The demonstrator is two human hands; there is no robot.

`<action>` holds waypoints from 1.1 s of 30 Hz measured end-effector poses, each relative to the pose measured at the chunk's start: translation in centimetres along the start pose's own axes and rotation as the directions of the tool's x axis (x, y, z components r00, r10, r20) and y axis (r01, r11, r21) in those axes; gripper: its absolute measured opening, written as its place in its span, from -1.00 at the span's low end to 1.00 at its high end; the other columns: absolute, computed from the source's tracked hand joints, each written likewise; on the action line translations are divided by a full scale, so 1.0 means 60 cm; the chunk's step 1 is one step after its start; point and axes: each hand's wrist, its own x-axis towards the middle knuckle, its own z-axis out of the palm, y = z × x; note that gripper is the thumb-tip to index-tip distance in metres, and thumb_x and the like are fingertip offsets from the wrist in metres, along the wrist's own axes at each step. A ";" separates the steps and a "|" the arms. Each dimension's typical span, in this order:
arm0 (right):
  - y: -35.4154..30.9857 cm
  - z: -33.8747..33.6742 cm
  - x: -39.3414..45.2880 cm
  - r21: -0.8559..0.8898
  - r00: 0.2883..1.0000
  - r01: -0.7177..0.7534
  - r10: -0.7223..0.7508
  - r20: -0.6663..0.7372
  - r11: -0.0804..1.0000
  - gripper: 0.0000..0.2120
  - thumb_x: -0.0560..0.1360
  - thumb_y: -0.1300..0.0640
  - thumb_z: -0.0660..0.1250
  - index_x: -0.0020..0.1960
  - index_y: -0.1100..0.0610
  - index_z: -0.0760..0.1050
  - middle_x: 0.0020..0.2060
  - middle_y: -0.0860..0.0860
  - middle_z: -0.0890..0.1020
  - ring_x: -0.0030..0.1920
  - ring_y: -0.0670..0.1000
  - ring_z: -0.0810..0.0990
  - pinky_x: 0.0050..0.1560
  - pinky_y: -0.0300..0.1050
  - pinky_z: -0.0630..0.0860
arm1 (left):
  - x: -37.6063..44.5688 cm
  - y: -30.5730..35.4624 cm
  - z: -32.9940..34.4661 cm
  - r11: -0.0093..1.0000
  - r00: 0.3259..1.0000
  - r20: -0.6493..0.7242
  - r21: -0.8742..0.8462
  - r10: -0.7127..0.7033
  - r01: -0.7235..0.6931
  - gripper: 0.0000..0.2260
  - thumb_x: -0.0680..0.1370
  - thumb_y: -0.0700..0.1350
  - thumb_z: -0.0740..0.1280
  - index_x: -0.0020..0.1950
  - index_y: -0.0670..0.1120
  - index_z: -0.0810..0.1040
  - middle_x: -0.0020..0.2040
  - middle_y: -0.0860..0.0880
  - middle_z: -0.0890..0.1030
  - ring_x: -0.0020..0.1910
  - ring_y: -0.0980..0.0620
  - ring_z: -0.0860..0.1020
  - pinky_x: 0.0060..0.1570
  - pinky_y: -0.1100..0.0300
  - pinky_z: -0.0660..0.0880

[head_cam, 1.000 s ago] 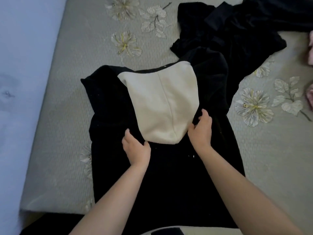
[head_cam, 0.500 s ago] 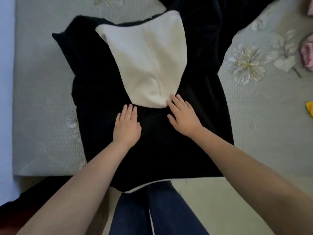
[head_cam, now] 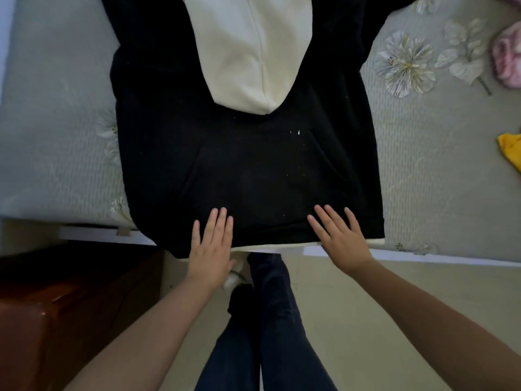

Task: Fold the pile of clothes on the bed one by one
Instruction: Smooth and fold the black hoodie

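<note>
A black hoodie (head_cam: 248, 165) lies flat on the bed, front pocket up, its hem at the bed's near edge. Its cream hood lining (head_cam: 251, 49) is spread over the chest. My left hand (head_cam: 210, 249) lies flat with straight fingers on the hem at the left of the pocket. My right hand (head_cam: 339, 235) lies flat, fingers spread, on the hem at the right. A cream inner hem shows under the black edge. The sleeves are out of sight, tucked or cut off by the frame.
The grey bedspread (head_cam: 439, 170) with flower prints carries a pink garment (head_cam: 507, 57) and a yellow one (head_cam: 511, 150) at the right edge. A dark wooden piece (head_cam: 42, 306) stands at lower left. My legs in dark trousers (head_cam: 267, 334) stand on the beige floor.
Both hands slid down the hoodie from below the hood lining to the hem, fingers flattening out. The view tilted down, bringing the bed edge and floor into sight.
</note>
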 end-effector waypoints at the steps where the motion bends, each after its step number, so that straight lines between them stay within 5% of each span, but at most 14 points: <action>1: 0.003 0.000 0.002 -0.031 1.000 0.017 -0.017 -0.010 0.999 -0.20 -0.09 0.14 0.66 0.15 0.11 0.57 0.11 0.10 0.62 0.09 0.09 0.62 0.04 0.17 0.51 | 0.005 0.006 0.007 1.000 0.998 0.053 0.011 -0.021 0.020 -0.11 0.50 0.13 0.26 0.34 -0.21 -0.41 0.40 -0.17 -0.40 0.45 -0.18 -0.28 0.38 -0.17 -0.20; 6: 0.024 -0.021 0.010 -0.081 0.988 0.091 -0.100 -0.114 0.992 -0.41 -0.10 0.23 0.62 -0.06 0.15 0.67 -0.13 0.03 0.70 -0.18 0.00 0.68 -0.08 0.26 0.52 | 0.020 0.035 0.021 0.989 0.987 0.075 -0.018 -0.144 0.145 -0.13 0.54 0.18 0.14 0.27 -0.25 -0.51 0.40 -0.17 -0.46 0.43 -0.17 -0.37 0.33 -0.19 -0.32; 10: 0.043 -0.062 0.010 0.025 0.967 0.169 -0.161 -0.198 0.985 -0.48 -0.14 0.31 0.61 -0.17 0.20 0.67 -0.26 0.06 0.70 -0.31 -0.02 0.68 -0.20 0.12 0.59 | 0.013 0.058 0.025 0.970 0.982 0.036 -0.151 -0.185 0.189 -0.15 0.53 0.25 0.09 0.30 -0.20 -0.49 0.26 -0.12 -0.57 0.33 -0.10 -0.51 0.25 -0.15 -0.43; 15: 0.077 -0.128 0.000 0.099 0.969 0.242 -0.236 -0.069 0.965 -0.53 0.22 0.26 0.54 0.11 0.26 0.57 0.00 0.16 0.66 -0.05 0.03 0.66 0.11 0.00 0.50 | 0.011 0.076 0.003 0.896 0.955 -0.005 -0.346 -0.298 0.278 -0.30 0.57 -0.06 0.19 0.49 -0.12 -0.25 0.42 -0.02 -0.41 0.46 -0.02 -0.32 0.40 -0.06 -0.30; 18: 0.086 -0.143 -0.004 0.142 0.967 0.225 -0.238 0.088 0.964 -0.58 0.53 0.14 0.22 0.38 0.14 0.33 0.29 0.04 0.49 0.23 0.01 0.49 0.28 -0.19 0.28 | 0.007 0.042 -0.013 0.870 0.936 -0.090 -0.408 -0.341 0.278 -0.37 0.53 -0.28 0.18 0.51 -0.07 -0.05 0.53 -0.02 -0.08 0.50 0.05 -0.12 0.43 0.05 -0.19; 21: 0.081 -0.155 -0.003 0.133 0.965 0.202 -0.221 0.145 0.970 -0.60 0.57 0.10 0.14 0.40 0.08 0.29 0.28 0.00 0.49 0.20 0.02 0.49 0.24 -0.17 0.32 | -0.005 -0.006 -0.029 0.904 0.962 -0.103 -0.378 -0.253 0.197 -0.42 0.54 -0.31 0.14 0.51 -0.10 -0.01 0.52 -0.05 0.01 0.50 0.05 -0.03 0.43 0.16 -0.11; 24: 0.073 -0.161 -0.011 0.142 0.959 0.169 -0.196 0.206 0.975 -0.64 0.58 0.09 0.13 0.36 0.08 0.35 0.20 0.03 0.55 0.15 0.06 0.51 0.20 -0.12 0.37 | -0.029 -0.034 -0.057 0.956 0.997 0.042 -0.285 -0.064 0.073 -0.42 0.54 -0.37 0.05 0.51 -0.11 -0.06 0.53 -0.07 -0.01 0.50 0.05 -0.02 0.43 0.21 -0.08; 26: 0.063 -0.165 -0.022 0.217 0.944 0.115 -0.175 0.281 0.969 -0.70 0.57 0.07 0.15 0.25 0.11 0.46 0.09 0.07 0.60 0.08 0.06 0.54 0.09 -0.13 0.43 | -0.052 -0.045 -0.078 0.955 0.991 0.133 -0.292 -0.002 0.041 -0.46 0.53 -0.38 0.07 0.49 -0.10 0.09 0.49 -0.09 0.17 0.46 0.01 0.16 0.40 0.19 0.10; 29: 0.040 -0.172 -0.044 0.331 0.862 0.088 -0.238 0.447 0.940 -0.78 0.55 0.06 0.20 -0.09 0.17 0.54 -0.21 0.07 0.57 -0.22 -0.01 0.48 -0.19 -0.20 0.32 | -0.098 -0.055 -0.116 0.966 0.972 0.226 -0.259 0.071 -0.010 -0.59 0.51 -0.33 0.13 0.33 -0.08 0.41 0.22 -0.09 0.51 0.15 -0.05 0.49 0.11 0.11 0.45; 33: 0.022 -0.182 -0.072 0.433 0.760 -0.007 -0.277 0.588 0.901 -0.77 0.52 0.02 0.26 -0.28 0.10 0.46 -0.39 -0.07 0.41 -0.31 -0.07 0.40 -0.24 -0.17 0.31 | -0.148 -0.061 -0.132 0.942 0.877 0.442 -0.334 0.187 -0.032 -0.75 0.51 -0.33 0.15 0.10 -0.15 0.52 -0.25 0.01 0.44 -0.18 0.01 0.42 -0.33 0.25 0.34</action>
